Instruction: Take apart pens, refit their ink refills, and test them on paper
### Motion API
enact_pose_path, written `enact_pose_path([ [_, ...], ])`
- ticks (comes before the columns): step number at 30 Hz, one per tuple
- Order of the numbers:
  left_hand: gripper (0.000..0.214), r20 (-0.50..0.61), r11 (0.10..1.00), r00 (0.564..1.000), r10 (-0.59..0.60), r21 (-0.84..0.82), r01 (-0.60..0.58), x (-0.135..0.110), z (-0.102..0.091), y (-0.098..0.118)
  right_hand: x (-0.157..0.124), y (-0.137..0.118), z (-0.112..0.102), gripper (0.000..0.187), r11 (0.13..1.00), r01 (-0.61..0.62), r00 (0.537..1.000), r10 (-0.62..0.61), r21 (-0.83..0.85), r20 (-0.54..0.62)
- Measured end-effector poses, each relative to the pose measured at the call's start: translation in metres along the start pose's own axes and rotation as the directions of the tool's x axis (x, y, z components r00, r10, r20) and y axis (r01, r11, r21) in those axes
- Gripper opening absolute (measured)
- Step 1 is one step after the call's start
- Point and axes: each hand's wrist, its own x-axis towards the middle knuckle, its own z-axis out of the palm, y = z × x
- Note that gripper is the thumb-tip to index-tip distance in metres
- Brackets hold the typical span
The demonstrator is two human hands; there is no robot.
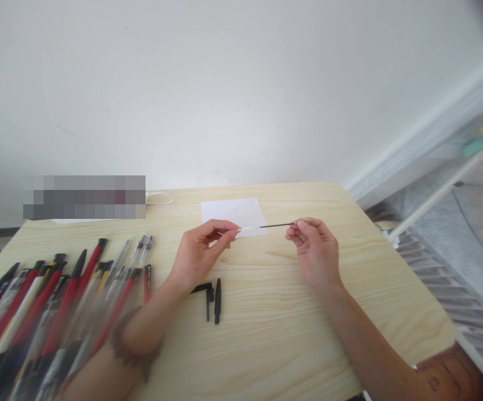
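Stretched level between my two hands is a thin pen refill [278, 225], clear toward the left and dark with ink toward the right. Thumb and fingertips of my left hand [203, 248] pinch its clear end. At the other end, my right hand [317, 250] pinches it close to the tip. Behind and below the refill lies a sheet of white paper [230, 210] flat on the table. Black pen parts [218, 301], among them a pointed barrel piece and a clip-like piece, lie between my forearms, nearest my left wrist.
Many pens [57, 301], red, black, white and clear, lie side by side at the left of the wooden table [274, 340]. A blurred-out object [84, 197] with a white loop stands at the back left. A white wall rises behind; the table's right edge drops off beside a pale pole [437, 192].
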Motion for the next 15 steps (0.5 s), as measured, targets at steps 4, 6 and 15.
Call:
enact_pose_path([
  [4, 0.013, -0.026, 0.999, 1.000, -0.008, 0.048, 0.009, 0.0000, -0.0003, -0.0013, -0.0009, -0.0002, 0.0007, 0.002, 0.997, 0.064, 0.998, -0.064, -0.031, 0.004],
  [6, 0.013, -0.021, 1.000, 1.000, -0.016, 0.019, 0.016, 0.0002, 0.0002, -0.0007, -0.0010, 0.0000, 0.0007, 0.002, 0.997, 0.068, 0.998, -0.068, -0.031, 0.009],
  [15, 0.009, 0.066, 0.991, 0.998, -0.016, -0.134, 0.025, 0.0013, 0.0035, 0.0060, 0.0004, 0.0010, -0.0015, 0.001, 1.000, 0.008, 1.000, -0.008, 0.004, 0.026],
])
